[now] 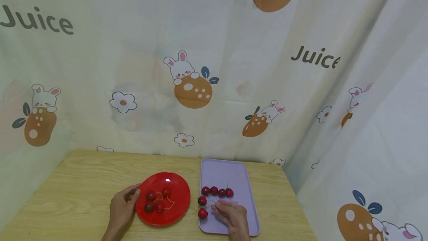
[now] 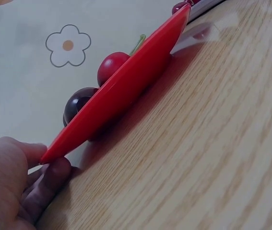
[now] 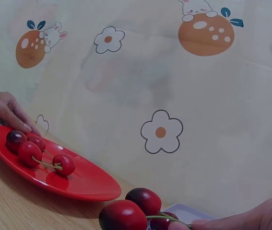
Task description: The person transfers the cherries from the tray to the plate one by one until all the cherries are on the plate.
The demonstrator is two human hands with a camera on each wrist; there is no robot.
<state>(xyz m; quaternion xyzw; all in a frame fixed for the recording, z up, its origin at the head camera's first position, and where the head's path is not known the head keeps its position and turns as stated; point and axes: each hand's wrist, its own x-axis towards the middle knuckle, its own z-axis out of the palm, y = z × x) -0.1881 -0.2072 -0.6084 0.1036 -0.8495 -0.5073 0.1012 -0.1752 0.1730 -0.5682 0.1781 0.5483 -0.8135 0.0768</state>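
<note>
My left hand (image 1: 121,206) pinches the left rim of a round red plate (image 1: 180,211), thumb above and fingers below in the left wrist view. Several dark red cherries (image 1: 159,206) with stems lie together on the plate. With thumb and fingertips, my right hand (image 1: 232,215) pinches the green stems of two cherries (image 3: 123,215), which hang out past the left edge of a pale purple tray (image 1: 224,170). Behind them, several more cherries (image 1: 214,190) sit in a row across the tray. The right palm is hidden in the right wrist view.
Plate and tray stand side by side on a light wood-grain table (image 1: 90,174), a narrow strip of wood between them. A printed curtain (image 1: 147,84) with bunnies, fruit and flowers hangs along the back and sides.
</note>
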